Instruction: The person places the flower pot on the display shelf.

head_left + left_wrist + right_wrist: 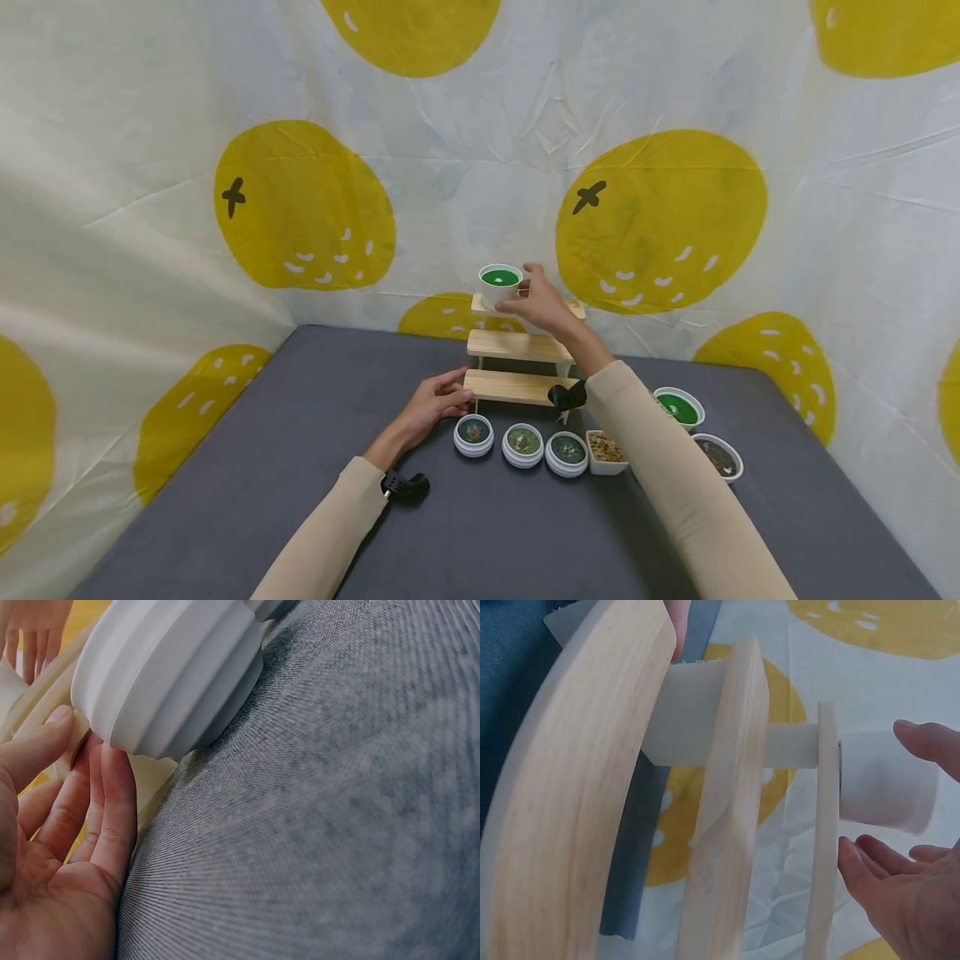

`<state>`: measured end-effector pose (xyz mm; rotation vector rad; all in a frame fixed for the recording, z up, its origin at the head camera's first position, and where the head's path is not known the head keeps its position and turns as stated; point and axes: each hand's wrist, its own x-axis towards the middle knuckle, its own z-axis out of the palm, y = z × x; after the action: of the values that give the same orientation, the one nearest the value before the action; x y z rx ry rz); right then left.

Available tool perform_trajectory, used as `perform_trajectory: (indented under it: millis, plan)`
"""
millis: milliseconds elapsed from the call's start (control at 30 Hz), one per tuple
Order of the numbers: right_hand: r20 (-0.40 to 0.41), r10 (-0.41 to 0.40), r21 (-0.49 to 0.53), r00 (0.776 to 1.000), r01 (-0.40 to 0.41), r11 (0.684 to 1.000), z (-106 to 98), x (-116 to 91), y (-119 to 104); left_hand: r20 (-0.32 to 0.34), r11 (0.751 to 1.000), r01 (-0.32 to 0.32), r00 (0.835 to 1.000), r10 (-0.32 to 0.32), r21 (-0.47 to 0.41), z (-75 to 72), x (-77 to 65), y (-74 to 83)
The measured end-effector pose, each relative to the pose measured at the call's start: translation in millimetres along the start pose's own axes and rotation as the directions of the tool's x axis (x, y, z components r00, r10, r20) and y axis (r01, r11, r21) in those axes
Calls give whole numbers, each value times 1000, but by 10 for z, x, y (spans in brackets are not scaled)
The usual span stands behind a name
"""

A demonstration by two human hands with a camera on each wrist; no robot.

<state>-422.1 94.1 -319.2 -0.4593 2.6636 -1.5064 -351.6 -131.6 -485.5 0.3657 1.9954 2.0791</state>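
A three-step wooden display stand (517, 387) with pale treads stands at the back of the table. My left hand (435, 400) pinches the left end of its lowest tread, thumb on one side and fingers on the other, as the left wrist view shows. On the top tread, at its left end, sits a white cup with a green surface (500, 278). My right hand (543, 304) is at the cup's right side, thumb and fingers spread around it. In the right wrist view, gaps show between these fingers and the cup wall (889, 780).
Before the stand are three small round white pots (522, 445) and a square white dish of brown bits (604, 450). Right of them, partly behind my right sleeve, are a green-filled white bowl (678, 407) and a dark-filled one (720, 457). A fruit-print cloth (480, 200) hangs behind.
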Motion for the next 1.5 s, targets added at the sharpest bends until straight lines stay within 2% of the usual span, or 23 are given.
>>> perform_trajectory:
  millis: [200, 433, 700, 1200, 1500]
  plan:
    - [1, 20, 22, 1000, -20, 1000, -42, -185, 9, 8, 1000, 1, 1000, -1, 4, -15, -12, -10]
    - [-3, -13, 8, 1000, 13, 1000, -118, -458, 23, -7, 1000, 20, 1000, -20, 1, -19, -30, -7]
    - [-3, -20, 62, 1000, 20, 998, -285, -821, 87, -6, 1000, 17, 1000, -17, -1, -16, -23, -6]
    - [4, -101, 38, 995, 101, 994, -652, -1452, 380, -20, 1000, 22, 1000, -22, 0, -5, -12, -20]
    - [15, -61, 30, 998, 61, 998, -906, -1715, 692, -20, 1000, 24, 1000, -24, 7, -13, 1, -37]
